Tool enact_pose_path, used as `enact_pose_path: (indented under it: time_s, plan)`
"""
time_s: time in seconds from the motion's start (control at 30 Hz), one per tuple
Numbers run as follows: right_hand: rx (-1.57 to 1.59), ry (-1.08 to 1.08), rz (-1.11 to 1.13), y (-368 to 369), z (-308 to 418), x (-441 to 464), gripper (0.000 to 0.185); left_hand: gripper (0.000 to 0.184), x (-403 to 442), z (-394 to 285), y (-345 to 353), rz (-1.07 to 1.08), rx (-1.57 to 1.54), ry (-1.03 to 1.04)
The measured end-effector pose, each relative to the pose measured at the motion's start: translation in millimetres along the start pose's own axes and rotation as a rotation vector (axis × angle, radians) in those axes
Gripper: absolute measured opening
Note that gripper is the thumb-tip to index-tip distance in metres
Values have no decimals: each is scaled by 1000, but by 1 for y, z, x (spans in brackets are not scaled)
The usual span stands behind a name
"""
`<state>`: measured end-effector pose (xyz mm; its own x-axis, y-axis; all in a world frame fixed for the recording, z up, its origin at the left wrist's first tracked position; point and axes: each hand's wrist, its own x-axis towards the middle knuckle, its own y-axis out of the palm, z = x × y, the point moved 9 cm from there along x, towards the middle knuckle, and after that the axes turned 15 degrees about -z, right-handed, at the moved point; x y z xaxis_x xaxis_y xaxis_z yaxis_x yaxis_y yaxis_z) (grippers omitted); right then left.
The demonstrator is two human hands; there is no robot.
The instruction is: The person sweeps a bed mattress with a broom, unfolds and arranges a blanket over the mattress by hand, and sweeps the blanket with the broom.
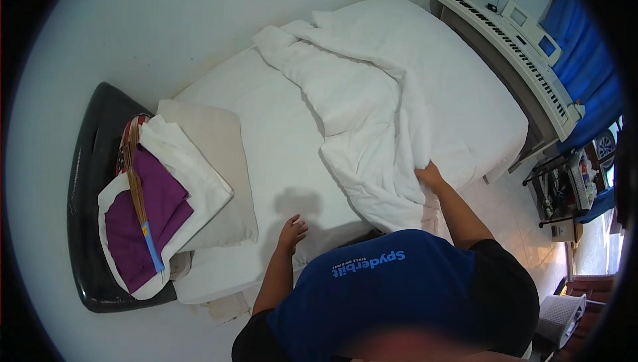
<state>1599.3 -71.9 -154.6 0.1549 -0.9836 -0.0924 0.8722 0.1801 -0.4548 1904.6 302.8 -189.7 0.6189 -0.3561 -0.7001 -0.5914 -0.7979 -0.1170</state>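
Note:
My right hand (430,176) is closed on the edge of a bunched white blanket (362,106), on its right side. The blanket lies in folds across the middle of a bed with a white sheet (272,143). Above the near part of the sheet, my left hand (293,233) is empty, its fingers apart, and a shadow falls on the sheet beyond it.
At the left, a beige pillow (232,163), white cloth (199,163), purple cloth (154,196) and a stick broom (141,209) rest by the black headboard (83,196). A white keyboard (515,46) stands beyond the bed's foot, near a rack (555,192) and a basket (559,312).

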Motion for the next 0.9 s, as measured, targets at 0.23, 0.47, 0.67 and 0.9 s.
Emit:
enact_pose_path:
  time_s: [0.23, 0.47, 0.67, 0.9]
  plan:
    - [-96, -516, 660, 88, 209, -144, 53, 42, -34, -95, 21, 34, -251, 241]
    - [-369, -681, 1289, 137, 201, -271, 53, 45, -68, -148, 63, 265, -347, 363]
    - [-301, -654, 1006, 114, 196, -228, 60, 29, -12, -118, 9, 37, -528, 273]
    - [-1028, -370, 828, 15, 61, -124, 82, 23, 18, -77, -59, -326, -778, 209]
